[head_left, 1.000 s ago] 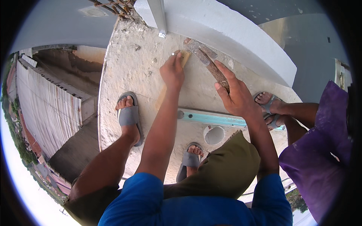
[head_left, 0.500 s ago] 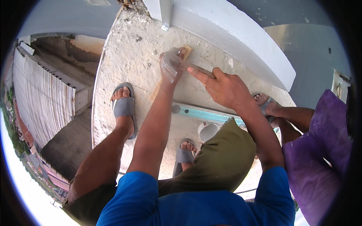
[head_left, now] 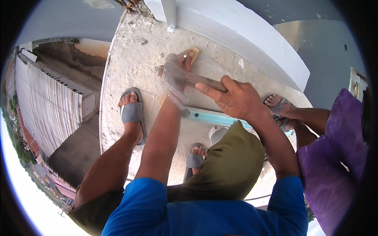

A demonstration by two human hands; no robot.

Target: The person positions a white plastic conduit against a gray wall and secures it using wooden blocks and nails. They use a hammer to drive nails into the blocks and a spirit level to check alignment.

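Note:
My right hand [head_left: 240, 96] is closed round the wooden handle of a claw hammer [head_left: 214, 83], its index finger stretched along the handle. Blurred by motion, the hammer's metal head hangs over my left hand [head_left: 188, 59] and hides part of it. The left fingers are pinched together above a narrow wooden strip [head_left: 195, 51] on the rough concrete. Between them shows a small bright round spot, seemingly the head of a nail [head_left: 185, 56]. The strip's near end comes out beside my left wrist.
A turquoise spirit level [head_left: 212, 116] and a white cup-like container [head_left: 216, 134] lie near my knee. A low white curved wall [head_left: 244, 35] and a metal post [head_left: 169, 15] bound the far side. At left the slab's edge drops off. Someone in purple [head_left: 327, 157] stands at right.
The hammer's head has swung nearer and slightly left, uncovering more of my left fingers. My right hand has shifted slightly. The left hand stays over the strip.

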